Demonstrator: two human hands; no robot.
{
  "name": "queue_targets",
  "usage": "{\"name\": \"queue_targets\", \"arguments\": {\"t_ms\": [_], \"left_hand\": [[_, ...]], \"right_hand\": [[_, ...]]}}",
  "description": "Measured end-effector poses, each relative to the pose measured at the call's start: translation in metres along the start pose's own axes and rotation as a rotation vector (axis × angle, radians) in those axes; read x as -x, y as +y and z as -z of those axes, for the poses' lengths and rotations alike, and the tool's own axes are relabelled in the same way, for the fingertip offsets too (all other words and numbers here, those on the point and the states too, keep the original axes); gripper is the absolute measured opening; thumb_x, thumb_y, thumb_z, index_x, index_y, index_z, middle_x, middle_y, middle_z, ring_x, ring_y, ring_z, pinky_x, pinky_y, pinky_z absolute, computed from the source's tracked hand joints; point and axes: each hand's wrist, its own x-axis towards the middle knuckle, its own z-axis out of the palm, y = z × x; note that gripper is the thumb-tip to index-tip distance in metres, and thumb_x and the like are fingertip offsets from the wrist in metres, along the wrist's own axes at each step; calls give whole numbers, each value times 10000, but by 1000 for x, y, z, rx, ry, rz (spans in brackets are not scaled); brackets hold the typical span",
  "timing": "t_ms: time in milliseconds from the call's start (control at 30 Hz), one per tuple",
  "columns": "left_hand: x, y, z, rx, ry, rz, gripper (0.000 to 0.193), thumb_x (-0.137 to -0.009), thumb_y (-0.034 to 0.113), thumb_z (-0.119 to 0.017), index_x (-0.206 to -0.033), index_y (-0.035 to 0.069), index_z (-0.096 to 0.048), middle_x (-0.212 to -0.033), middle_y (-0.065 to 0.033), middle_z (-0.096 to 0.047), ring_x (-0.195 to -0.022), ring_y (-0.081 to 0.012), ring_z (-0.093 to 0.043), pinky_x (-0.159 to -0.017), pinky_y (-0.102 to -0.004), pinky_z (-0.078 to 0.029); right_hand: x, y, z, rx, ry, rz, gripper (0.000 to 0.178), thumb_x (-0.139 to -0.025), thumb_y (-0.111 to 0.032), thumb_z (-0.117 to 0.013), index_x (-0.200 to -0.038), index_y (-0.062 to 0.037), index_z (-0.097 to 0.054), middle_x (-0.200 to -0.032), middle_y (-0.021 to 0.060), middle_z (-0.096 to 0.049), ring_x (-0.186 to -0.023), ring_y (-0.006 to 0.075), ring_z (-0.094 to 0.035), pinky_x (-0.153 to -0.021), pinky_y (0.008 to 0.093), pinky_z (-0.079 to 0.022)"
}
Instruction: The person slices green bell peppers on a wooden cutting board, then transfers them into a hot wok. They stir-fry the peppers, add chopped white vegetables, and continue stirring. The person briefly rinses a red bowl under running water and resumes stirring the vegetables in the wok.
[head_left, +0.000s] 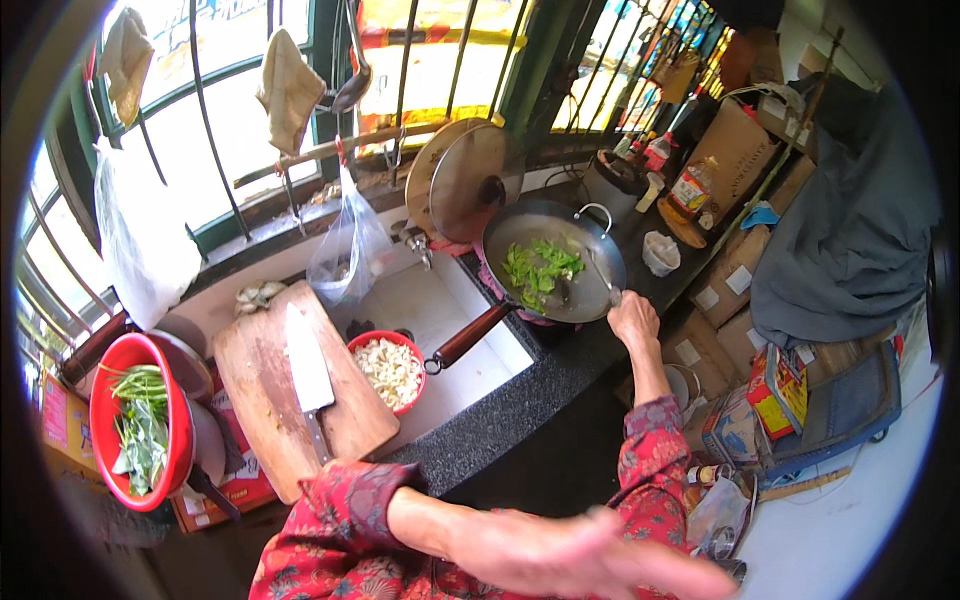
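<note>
At the counter, my right hand (634, 319) is closed around the handle of a metal spatula (598, 268). The spatula's lower end reaches into a dark wok (500, 232), where chopped green leaves (542, 268) lie in a loose heap. The wok's wooden handle (470, 338) points toward the sink's front edge, and no hand is on it. Close to the camera, my left hand (590, 555) stretches across in front of my body with its fingers extended. Nothing shows in it, and its outline is somewhat blurred. Both sleeves are red and patterned.
Left of the wok is a white sink (490, 350) with a red bowl of pale chopped pieces (390, 373). A cleaver (306, 365) lies on a wooden cutting board (250, 360). Leafy greens fill a red basin (182, 420). Bottles (692, 188) and cardboard boxes (728, 150) stand at the right.
</note>
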Motion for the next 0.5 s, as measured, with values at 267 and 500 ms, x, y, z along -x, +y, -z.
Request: {"name": "queue_targets", "arguments": {"t_ms": [267,500], "left_hand": [[-36,14,-3,-289,-329,-327,917,-917,673,-118,-1404,-82,-304,-1428,-258,-336,-1323,-358,-337,-1077,-421,-268],[27,-31,53,-47,159,178,785,-928,569,-434,-1493,86,-182,-1383,-132,-443,-1246,-195,-443,-1019,-341,-362]], "right_hand": [[4,20,21,65,-199,219,268,-753,-177,-548,-959,-81,-690,-985,220,-650,-959,417,-604,-828,484,-485],[35,27,56,-2,-391,376,258,-712,-207,-582,-916,-92,-690,-919,230,-639,-932,420,-597,-804,474,-476]]}}
